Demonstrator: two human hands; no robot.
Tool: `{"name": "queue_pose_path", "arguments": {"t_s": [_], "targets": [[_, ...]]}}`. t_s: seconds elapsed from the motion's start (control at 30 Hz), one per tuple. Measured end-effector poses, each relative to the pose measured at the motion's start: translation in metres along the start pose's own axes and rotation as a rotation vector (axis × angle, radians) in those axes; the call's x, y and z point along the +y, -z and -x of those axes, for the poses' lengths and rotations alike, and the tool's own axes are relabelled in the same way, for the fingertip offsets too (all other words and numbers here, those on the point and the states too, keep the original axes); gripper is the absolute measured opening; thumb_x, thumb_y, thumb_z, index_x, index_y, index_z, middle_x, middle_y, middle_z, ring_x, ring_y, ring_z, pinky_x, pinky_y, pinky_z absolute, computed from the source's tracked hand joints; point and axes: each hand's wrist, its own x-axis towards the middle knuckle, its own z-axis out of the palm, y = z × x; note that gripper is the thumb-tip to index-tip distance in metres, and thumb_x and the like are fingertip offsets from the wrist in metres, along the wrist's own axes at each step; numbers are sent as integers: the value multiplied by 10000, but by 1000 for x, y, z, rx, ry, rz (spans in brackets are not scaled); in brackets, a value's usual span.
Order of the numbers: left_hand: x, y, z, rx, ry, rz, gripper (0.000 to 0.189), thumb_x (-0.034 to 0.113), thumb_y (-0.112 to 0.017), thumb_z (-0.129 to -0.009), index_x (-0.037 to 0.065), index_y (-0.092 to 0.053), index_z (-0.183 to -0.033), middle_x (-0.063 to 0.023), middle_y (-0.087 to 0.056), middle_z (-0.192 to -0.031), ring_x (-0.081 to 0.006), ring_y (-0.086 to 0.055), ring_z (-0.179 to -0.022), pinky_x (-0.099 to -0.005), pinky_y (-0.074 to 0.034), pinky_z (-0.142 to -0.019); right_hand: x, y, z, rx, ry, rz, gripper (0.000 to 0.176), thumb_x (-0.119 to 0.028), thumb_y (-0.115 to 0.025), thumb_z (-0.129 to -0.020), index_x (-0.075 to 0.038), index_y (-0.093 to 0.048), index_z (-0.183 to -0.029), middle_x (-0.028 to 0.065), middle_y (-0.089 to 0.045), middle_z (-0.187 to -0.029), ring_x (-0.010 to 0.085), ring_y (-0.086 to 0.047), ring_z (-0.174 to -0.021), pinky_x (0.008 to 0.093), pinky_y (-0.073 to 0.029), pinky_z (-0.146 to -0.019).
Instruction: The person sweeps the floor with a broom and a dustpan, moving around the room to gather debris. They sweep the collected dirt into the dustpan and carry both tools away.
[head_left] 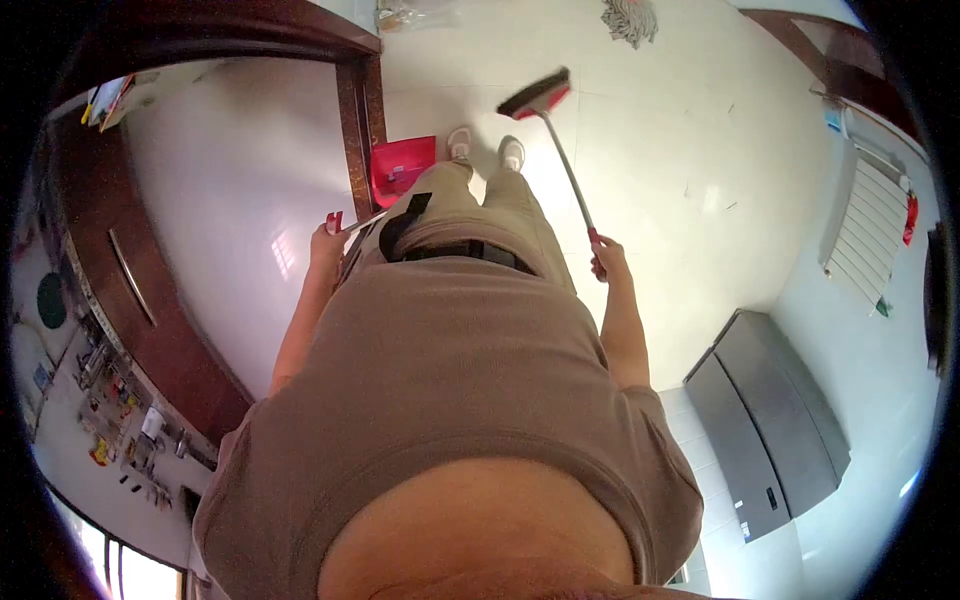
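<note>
My right hand (612, 260) is closed round the red grip end of a broom (568, 165). The broom's thin grey handle slants away from me to its red head with dark bristles, which is over the pale floor ahead of my shoes. At my other side, my left hand (325, 245) is wrapped round the red-ended handle of a dustpan (402, 165). Its red pan stands beside my left shoe, against the dark door frame, with a small greyish bit inside that I cannot make out. Part of the dustpan's handle is hidden by my trousers.
A grey mop head (630, 22) lies on the floor at the far end. The dark door frame (362, 120) rises on the left, beyond it a brown cabinet (150, 270) and a cluttered counter (120, 410). On the right are a white radiator (865, 220) and a grey fridge (770, 420).
</note>
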Motion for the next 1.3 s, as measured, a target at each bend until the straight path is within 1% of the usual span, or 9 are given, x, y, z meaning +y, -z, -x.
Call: {"name": "queue_pose_path", "arguments": {"t_s": [0.2,0.4,0.6,0.7,0.83,1.0,1.07,1.13,1.3], "targets": [[24,2,-2,-62,7,-43,163,90,-584,-695,23,-492,-811,-28,-463,-588,-126,-434,-446,-280,-365,-397,27,22,28,165,29,-12,357,-88,-538,-795,-44,-521,-1149,44,-483,-578,124,-472,-454,266,-396,-348],[36,-14,5,-2,8,-177,169,112,-591,-702,12,-498,-802,-34,-460,-548,-137,-441,-408,-286,-365,-379,7,15,64,112,160,-101,428,-87,-535,-790,-51,-486,-1213,34,-488,-550,113,-465,-420,267,-402,-356],[26,-22,-1,-27,-80,-174,201,133,-625,-696,7,-492,-777,-28,-459,-536,-131,-436,-385,-295,-356,-346,-67,8,-23,69,447,256,411,-231,-515,-781,-119,-530,-1176,99,-588,-653,164,-550,-464,304,-458,-459],[44,-26,3,5,-18,-108,200,133,-627,-697,14,-503,-798,-27,-463,-545,-128,-432,-385,-275,-365,-350,-134,4,-60,-34,405,261,377,-260,-509,-786,-147,-561,-1143,71,-591,-662,159,-558,-493,294,-469,-483],[76,-44,9,32,-12,-191,218,146,-628,-692,7,-512,-813,-30,-471,-552,-130,-441,-389,-273,-373,-356,-159,22,-108,-117,327,223,352,-250,-505,-796,-150,-572,-1127,53,-574,-640,151,-552,-500,278,-469,-477],[96,-68,-2,82,-194,-300,256,179,-625,-684,-11,-513,-815,-47,-489,-563,-150,-474,-408,-289,-392,-372,-84,100,-127,-117,246,-16,381,-142,-545,-787,-100,-529,-1165,46,-513,-573,119,-451,-408,265,-374,-354],[146,-89,29,62,-180,-380,263,185,-619,-690,-19,-511,-816,-49,-484,-564,-157,-470,-414,-296,-392,-384,-40,132,-122,-75,163,-153,367,-149,-544,-793,-94,-529,-1156,31,-490,-551,108,-430,-392,255,-344,-334],[157,-98,21,21,-227,-258,256,187,-609,-703,-20,-510,-816,-47,-480,-567,-154,-464,-418,-294,-392,-398,5,164,-119,-33,85,-215,353,-171,-557,-801,-102,-534,-1146,10,-456,-519,94,-408,-375,242,-321,-324],[202,-129,12,20,-346,-405,223,159,-600,-719,-7,-507,-837,-35,-472,-579,-131,-447,-440,-283,-379,-406,80,208,-94,160,-121,-282,353,-313,-581,-828,-109,-551,-1114,3,-425,-486,83,-381,-348,232,-291,-303]]}}
